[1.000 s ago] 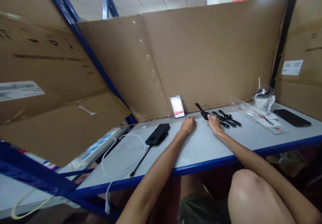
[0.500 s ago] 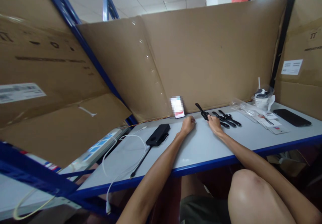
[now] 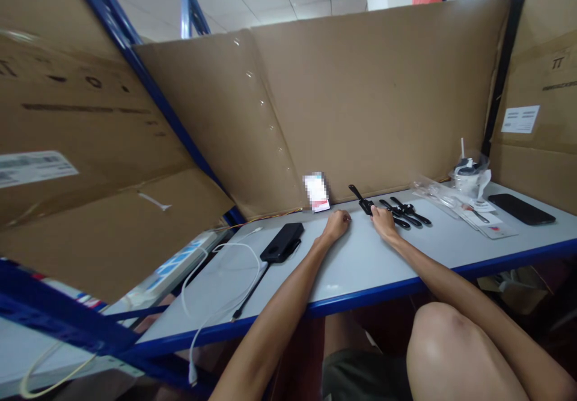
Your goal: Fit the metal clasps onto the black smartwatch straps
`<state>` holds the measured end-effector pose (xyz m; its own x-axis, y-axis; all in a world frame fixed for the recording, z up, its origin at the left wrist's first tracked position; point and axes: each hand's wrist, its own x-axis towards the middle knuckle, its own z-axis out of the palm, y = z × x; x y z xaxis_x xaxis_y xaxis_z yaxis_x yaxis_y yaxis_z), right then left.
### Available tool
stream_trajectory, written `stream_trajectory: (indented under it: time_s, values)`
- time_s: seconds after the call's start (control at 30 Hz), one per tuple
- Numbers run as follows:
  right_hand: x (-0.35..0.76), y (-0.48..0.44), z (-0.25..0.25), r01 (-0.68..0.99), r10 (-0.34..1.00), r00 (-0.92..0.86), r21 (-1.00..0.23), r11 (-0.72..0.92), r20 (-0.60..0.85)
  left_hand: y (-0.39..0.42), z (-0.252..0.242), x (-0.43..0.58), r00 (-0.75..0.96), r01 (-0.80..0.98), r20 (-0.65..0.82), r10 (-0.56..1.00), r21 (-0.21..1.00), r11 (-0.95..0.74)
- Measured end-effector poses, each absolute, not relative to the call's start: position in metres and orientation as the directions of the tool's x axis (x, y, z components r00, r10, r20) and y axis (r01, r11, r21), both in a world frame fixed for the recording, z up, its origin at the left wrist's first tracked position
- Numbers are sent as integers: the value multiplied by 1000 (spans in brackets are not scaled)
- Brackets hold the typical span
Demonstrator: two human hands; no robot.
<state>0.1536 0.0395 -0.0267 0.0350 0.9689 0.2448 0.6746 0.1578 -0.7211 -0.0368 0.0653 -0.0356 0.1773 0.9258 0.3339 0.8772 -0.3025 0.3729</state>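
My right hand [image 3: 383, 222] grips a black spokeshave [image 3: 356, 193], the long tool with a handle at each end and a body in the middle. One handle points up and left toward the cardboard, while my fingers partly cover the rest. To the right lie several more black spokeshaves [image 3: 411, 210], close together on the grey table [image 3: 360, 269]. My left hand [image 3: 336, 226] is closed, resting on the table left of the tool and apart from it. Its fingertips are pinched together, and whatever they hold is too small to make out.
A lit phone [image 3: 318, 192] leans against the cardboard panel [image 3: 360, 100]. Left of my arm are a black power bank [image 3: 282, 242] and a white cable [image 3: 238, 246]. At right lie clear plastic packets [image 3: 444, 198], a cup [image 3: 467, 178] and a dark phone [image 3: 522, 208].
The view has shifted very slightly. Both hands and the spokeshave keep almost the same places on the table.
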Motion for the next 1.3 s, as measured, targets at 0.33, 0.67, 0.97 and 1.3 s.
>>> stream_trajectory:
  time_s: [0.33,0.67,0.97,1.3]
  values:
    - [153,42,-29,681,964,50,-715,159,262,60,-33,-34,100,867,322,942,436,-241]
    - [152,33,-23,760,967,87,-644,92,241,35,1,-17,49,650,542,839,621,-439]
    - [146,23,-22,825,955,39,-548,136,295,20,-2,13,220,661,530,819,536,-525]
    - [145,12,-16,858,948,-24,-481,182,317,25,-9,9,237,704,542,806,476,-527]
